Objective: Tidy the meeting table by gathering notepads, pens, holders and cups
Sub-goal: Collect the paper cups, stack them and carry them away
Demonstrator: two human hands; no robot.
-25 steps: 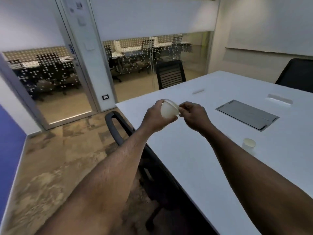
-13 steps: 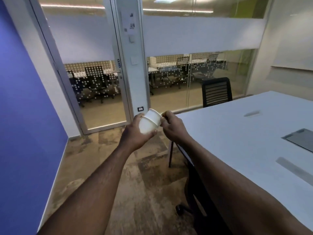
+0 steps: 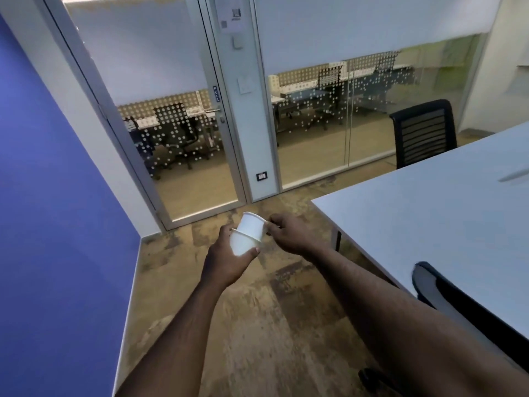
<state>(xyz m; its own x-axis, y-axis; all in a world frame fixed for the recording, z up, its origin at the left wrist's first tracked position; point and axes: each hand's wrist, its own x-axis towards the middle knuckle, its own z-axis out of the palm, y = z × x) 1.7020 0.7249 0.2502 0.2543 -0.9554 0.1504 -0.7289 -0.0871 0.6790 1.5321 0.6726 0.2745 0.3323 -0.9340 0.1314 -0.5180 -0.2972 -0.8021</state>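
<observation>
- Two white paper cups (image 3: 246, 235) are nested, one partly inside the other, tilted with rims toward upper right; held in the air above the carpeted floor (image 3: 257, 325), off the desk.
- The lower cup is gripped by the left hand (image 3: 226, 260); fingers are curled round its body, thumb seen at its base.
- The upper cup's rim is pinched by the right hand (image 3: 290, 234); its fingers are bent, with the tips at the cup's right side.
- Both forearms are stretched forward from the bottom of the view.
- The white desk (image 3: 429, 222) is seen to the right of the hands, with its corner near the right hand; the cups are not touching it.
- A pale slot-like mark (image 3: 513, 175) is seen on the desk near the right edge; it cannot be identified.
- A black office chair (image 3: 446, 299) is tucked at the near desk edge, lower right.
- A second black mesh chair (image 3: 423, 133) stands at the far end of the desk.
- A glass door and dotted glass partition (image 3: 315, 121) are behind, with a blue wall (image 3: 51, 196) at left.
</observation>
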